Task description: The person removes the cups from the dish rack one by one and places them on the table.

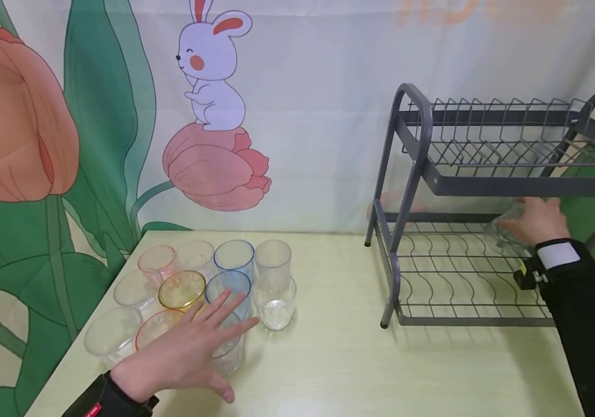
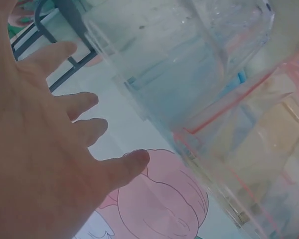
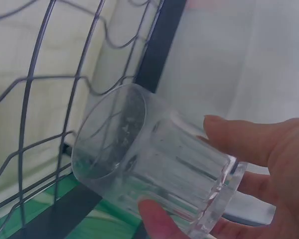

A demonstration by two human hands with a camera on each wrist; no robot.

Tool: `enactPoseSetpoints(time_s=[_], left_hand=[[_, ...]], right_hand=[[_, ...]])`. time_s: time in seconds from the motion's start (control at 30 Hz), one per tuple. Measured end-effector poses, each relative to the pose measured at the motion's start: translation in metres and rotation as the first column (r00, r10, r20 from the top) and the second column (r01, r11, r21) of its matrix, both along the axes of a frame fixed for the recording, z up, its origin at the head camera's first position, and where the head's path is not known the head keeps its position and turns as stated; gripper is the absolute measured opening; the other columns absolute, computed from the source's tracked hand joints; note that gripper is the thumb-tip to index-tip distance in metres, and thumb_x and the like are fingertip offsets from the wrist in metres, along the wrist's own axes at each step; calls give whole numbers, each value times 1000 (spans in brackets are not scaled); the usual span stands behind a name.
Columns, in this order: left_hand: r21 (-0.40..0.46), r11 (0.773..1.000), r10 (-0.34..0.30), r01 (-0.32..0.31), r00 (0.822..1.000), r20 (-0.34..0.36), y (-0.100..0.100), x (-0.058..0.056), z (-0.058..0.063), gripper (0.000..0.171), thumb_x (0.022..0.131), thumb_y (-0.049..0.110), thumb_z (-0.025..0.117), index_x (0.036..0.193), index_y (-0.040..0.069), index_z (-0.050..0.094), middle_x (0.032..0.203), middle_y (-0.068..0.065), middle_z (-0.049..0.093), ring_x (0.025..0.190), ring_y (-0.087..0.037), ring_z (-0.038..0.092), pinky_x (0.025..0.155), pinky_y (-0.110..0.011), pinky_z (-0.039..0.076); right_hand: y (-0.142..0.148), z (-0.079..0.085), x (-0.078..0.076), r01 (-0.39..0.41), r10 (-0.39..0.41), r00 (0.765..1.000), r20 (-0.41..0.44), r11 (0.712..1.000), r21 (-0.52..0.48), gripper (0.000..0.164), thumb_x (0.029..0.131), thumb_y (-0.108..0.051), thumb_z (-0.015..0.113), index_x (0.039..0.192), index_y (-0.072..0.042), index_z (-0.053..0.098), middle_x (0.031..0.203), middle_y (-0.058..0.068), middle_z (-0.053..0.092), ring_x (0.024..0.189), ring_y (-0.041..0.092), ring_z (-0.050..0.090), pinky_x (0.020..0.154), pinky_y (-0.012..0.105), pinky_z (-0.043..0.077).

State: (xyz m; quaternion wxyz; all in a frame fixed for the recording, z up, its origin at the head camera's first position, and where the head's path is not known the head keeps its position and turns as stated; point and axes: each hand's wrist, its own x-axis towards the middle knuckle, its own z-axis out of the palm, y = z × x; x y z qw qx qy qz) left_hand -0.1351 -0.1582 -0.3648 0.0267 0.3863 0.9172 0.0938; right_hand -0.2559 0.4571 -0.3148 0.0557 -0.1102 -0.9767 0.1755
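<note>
My right hand (image 1: pixel 542 223) grips a clear ridged drinking glass (image 3: pixel 169 164) near its thick base. In the right wrist view the glass is tilted, its rim close to the wires of the lower shelf (image 1: pixel 464 321). The upper shelf hangs above that hand. On the left, my left hand (image 1: pixel 185 350) has its fingers spread over the front of a group of glasses and holds nothing. Nearest to it are a clear glass (image 1: pixel 232 362), partly behind its fingers, a blue-rimmed glass (image 1: pixel 228 281) and a red-rimmed glass (image 1: pixel 148 333).
A grey two-tier dish rack (image 1: pixel 516 186) stands at the right of the pale table (image 1: pixel 323 370). Several more glasses are grouped at the left, including a yellow one (image 1: pixel 182 292) and a clear one (image 1: pixel 276 310) at the group's right edge. Behind hangs a printed cloth (image 1: pixel 318 116).
</note>
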Motion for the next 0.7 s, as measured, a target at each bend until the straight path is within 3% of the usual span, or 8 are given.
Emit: enactPoseSetpoints(time_s=[0.3, 0.57, 0.7], left_hand=[[64, 998, 6, -5, 1000, -3, 6, -4, 2, 122, 54, 86, 58, 155, 23, 31, 162, -12, 9, 147, -36, 10, 107, -67, 21], [131, 989, -53, 60, 997, -58, 12, -9, 2, 119, 57, 81, 63, 154, 21, 32, 161, -15, 12, 146, -38, 14, 107, -66, 23], [159, 985, -56, 69, 995, -86, 17, -11, 2, 117, 59, 83, 60, 154, 20, 33, 161, -15, 12, 146, -38, 14, 108, -64, 25]], right_hand=[[-11, 3, 34, -66, 61, 983, -172, 997, -25, 69, 94, -27, 65, 140, 15, 35, 128, 45, 32, 118, 61, 25, 83, 70, 32], [-26, 3, 73, 37, -69, 964, -256, 991, -128, 76, 96, -38, 61, 148, 8, 28, 133, 41, 31, 120, 57, 27, 86, 69, 31], [-37, 6, 89, 47, -94, 950, -298, 986, -161, 75, 95, -38, 61, 148, 6, 30, 131, 39, 37, 112, 54, 39, 83, 65, 34]])
